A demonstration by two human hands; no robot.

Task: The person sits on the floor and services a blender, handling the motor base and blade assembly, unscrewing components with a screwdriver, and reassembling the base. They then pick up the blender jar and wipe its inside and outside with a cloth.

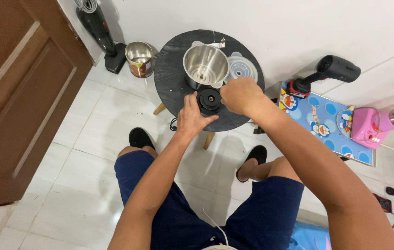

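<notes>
Black round plastic blender base (pixel 209 99), with a toothed coupling at its centre, sits at the near edge of the dark round wooden bench (pixel 171 69), directly in front of your knees. Its coupling faces straight up, so its axis runs vertical, and no cord end can be made out from this view.

Your left hand (pixel 192 116) is cupped against the base's left side, thumb spread and fingers partly curled, touching it without fully closing; this reads as bracing the base so it cannot slide or turn. Your right hand (pixel 239 95) is closed down over the base's right rim, knuckles up. Whether those fingers pinch anything small underneath cannot be told, as the hand hides them.

The shiny stainless-steel jar (pixel 205 65) stands upright just behind the base, mouth open to the ceiling, with a spindle showing in its floor; it is near the base but not mounted on it. The clear round plastic lid (pixel 242 68) lies flat beside the jar on its right, partly under your right hand's reach.

Off the bench: a metal tin (pixel 140 58) on the floor to the left, a black hair dryer (pixel 331 71) and a pink appliance (pixel 368 125) on a blue patterned mat (pixel 327 125) to the right.
</notes>
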